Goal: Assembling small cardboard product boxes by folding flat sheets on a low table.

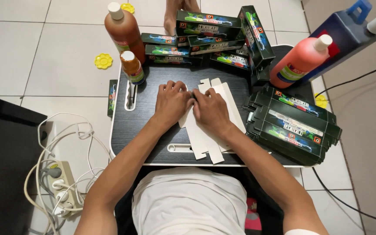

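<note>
A flat, unfolded white cardboard carton [205, 137] lies on the small black lap table [144, 122]. My left hand [170, 102] presses down on its left part, fingers bent. My right hand [210, 111] rests on it beside the left, fingertips touching near the carton's top flaps [216, 85]. Both hands grip or fold the cardboard at its middle. Much of the carton is hidden under my hands.
Dark green printed cartons are piled at the table's back [205, 26] and stacked flat at right [292, 128]. Brown bottles [125, 30], a small brown bottle [132, 67], a red bottle [301, 61] and a blue jug [349, 30] stand around. A power strip with white cables [64, 187] lies on the tiled floor.
</note>
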